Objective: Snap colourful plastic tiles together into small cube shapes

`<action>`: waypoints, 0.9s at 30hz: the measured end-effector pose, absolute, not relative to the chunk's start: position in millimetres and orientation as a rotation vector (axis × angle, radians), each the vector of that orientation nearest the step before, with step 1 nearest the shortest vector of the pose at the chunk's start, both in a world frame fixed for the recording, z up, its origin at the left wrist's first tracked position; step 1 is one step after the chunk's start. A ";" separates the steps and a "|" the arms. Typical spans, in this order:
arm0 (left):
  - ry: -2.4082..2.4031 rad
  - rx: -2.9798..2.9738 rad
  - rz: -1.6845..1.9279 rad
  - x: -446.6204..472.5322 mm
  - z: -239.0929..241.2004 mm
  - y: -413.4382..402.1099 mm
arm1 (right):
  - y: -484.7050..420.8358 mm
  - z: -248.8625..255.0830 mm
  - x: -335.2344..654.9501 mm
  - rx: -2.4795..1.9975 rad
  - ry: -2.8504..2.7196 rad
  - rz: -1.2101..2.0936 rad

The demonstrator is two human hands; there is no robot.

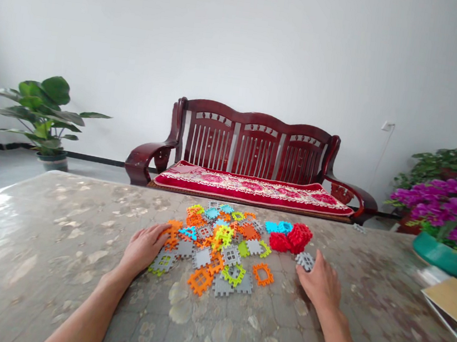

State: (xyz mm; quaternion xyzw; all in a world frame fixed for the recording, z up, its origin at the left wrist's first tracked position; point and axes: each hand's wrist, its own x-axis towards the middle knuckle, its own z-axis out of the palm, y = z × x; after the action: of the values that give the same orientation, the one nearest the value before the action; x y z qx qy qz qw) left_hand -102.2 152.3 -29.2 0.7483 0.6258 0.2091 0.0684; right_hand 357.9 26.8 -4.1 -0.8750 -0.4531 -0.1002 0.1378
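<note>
A heap of flat plastic interlocking building pieces (202, 258) in orange, grey, lime and blue lies mid-table. My left hand (144, 248) rests at the heap's left edge, fingers stretched out and touching an orange piece (173, 230); its fingertips are partly hidden there. My right hand (320, 279) is to the right of the heap, with thumb and fingers closed on a grey interlocking piece (305, 260). Just beyond that piece sit red pieces (299, 237), stacked or joined together, and blue pieces (278, 226). A single orange frame piece (262, 274) lies flat between the heap and my right hand.
The table (174, 326) has a glossy floral cover. At its right stand purple flowers in a green pot (445, 254), beside a cardboard-coloured folder or box (453, 301). A small grey piece (359, 228) lies near the far edge. Beyond is a wooden bench (257, 141); a potted plant (53, 114) stands left.
</note>
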 end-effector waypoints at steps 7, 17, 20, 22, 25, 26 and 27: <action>1.869 2.255 0.657 -103.5 -33.5 154.4 | 26.2 9.3 326.2 -2.040 -1.444 -0.411; 1.853 2.253 0.664 -103.5 -35.2 155.2 | 44.4 7.3 213.1 -1.696 -1.922 0.001; 1.862 2.255 0.663 -103.4 -34.5 155.1 | 45.3 12.3 193.9 -1.754 -2.005 -0.030; 1.865 2.256 0.660 -103.2 -34.0 154.8 | 46.4 13.3 186.2 -1.825 -2.043 -0.051; 1.861 2.256 0.661 -103.2 -34.3 154.8 | 49.4 11.7 181.7 -1.873 -2.072 -0.059; 1.860 2.257 0.665 -103.3 -34.8 155.0 | 50.6 11.0 182.1 -1.863 -2.069 -0.050; 1.860 2.257 0.669 -103.6 -35.3 155.2 | 51.8 10.4 183.5 -1.845 -2.057 -0.034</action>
State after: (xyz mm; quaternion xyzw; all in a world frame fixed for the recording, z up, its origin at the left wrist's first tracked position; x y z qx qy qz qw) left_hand -103.6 155.2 -35.3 0.7505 0.6184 0.2223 0.0708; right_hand 183.5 51.8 10.4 -0.6558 -0.7310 -0.0121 0.1881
